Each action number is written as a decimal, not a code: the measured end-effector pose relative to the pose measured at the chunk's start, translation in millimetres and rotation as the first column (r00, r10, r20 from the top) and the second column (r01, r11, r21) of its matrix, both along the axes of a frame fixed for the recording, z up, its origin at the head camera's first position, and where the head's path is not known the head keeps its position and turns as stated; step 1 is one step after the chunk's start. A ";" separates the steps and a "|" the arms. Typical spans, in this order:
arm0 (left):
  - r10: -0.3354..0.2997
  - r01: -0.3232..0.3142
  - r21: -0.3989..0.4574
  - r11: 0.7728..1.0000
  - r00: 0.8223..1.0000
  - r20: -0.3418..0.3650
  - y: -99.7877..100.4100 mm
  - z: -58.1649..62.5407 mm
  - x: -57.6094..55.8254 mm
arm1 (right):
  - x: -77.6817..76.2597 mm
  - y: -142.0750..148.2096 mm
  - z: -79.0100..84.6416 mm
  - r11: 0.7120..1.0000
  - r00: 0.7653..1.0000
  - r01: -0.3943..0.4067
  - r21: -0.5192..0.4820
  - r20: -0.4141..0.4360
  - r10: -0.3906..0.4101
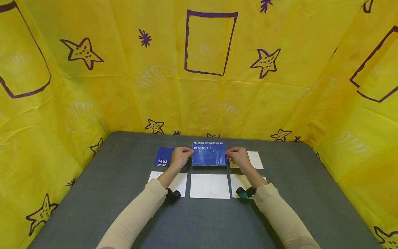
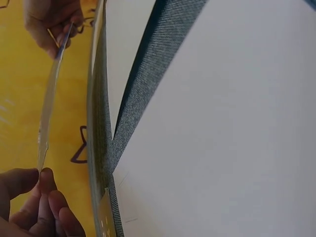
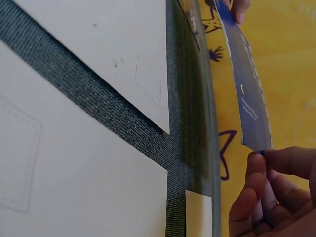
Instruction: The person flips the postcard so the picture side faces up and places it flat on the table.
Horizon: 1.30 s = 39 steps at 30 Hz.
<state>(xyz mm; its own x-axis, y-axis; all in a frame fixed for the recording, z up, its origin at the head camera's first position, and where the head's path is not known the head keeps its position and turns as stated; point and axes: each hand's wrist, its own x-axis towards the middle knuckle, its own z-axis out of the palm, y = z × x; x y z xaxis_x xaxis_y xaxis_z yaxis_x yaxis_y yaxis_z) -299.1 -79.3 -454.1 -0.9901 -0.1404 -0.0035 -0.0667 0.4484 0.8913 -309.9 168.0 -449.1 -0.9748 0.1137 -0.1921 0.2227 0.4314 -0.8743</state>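
The held blue card [image 1: 209,155], printed with white characters, was raised off the tabletop [image 1: 211,224], just beyond the middle white card [image 1: 210,186]. The left hand [image 1: 179,157] pinched its left edge between thumb and fingers [image 2: 47,183]; the right hand [image 1: 240,158] pinched its right edge likewise (in the left wrist view it was nearly edge-on and bowed slightly). Beyond and to the left of the middle white card lay a second blue card [image 1: 162,155], partly hidden by the left hand; beyond and to the right lay a pale card [image 1: 256,159], partly covered by the right. Just left and just right of the middle white card, with narrow gaps between, lay a left white card [image 1: 182,185] and a right white card [image 1: 238,180], each partly hidden by a forearm and a wrist device [image 1: 173,195]. Far beyond the middle white card rose a yellow cloth [image 1: 174,103] with purple starfish.
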 end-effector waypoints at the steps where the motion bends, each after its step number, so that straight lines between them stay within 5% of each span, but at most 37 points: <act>1: -0.006 0.006 -0.001 1.000 1.000 0.001 0.0 -0.4 -0.1 | -0.4 0.0 0.0 1.000 1.000 0.000 -0.001 0.006 0.000; 14: -0.045 0.046 -0.118 0.992 0.999 0.008 0.0 -2.9 -4.1 | -4.8 1.0 -0.7 0.999 0.999 -0.016 -0.039 0.028 0.017; 39: -0.072 0.106 -0.303 0.947 0.990 0.121 -0.3 -2.1 -6.5 | -14.6 -2.9 -7.5 0.991 0.993 -0.104 0.081 0.066 0.099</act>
